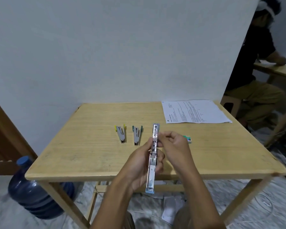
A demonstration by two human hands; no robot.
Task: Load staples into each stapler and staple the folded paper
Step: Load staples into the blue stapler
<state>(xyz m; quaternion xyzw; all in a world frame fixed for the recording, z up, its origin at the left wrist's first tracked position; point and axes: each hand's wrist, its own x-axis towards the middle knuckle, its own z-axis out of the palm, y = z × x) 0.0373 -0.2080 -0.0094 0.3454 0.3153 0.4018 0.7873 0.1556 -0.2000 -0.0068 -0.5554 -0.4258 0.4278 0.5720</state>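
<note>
A blue stapler [153, 164], swung fully open into one long metal strip, is held above the table's near edge. My left hand [139, 164] grips its middle from the left. My right hand [173, 146] pinches the upper half with fingertips; whether staples are between the fingers is too small to tell. A yellow stapler [121, 133] and a green stapler [137, 135] lie open on the wooden table [89, 146]. A green staple box [188, 139] lies partly hidden behind my right hand. The printed paper [195, 111] lies flat at the far right corner.
A blue water jug [33, 190] stands on the floor by the table's left leg. Another person [254, 71] sits at a second table [277, 71] to the right. A wall runs right behind the table.
</note>
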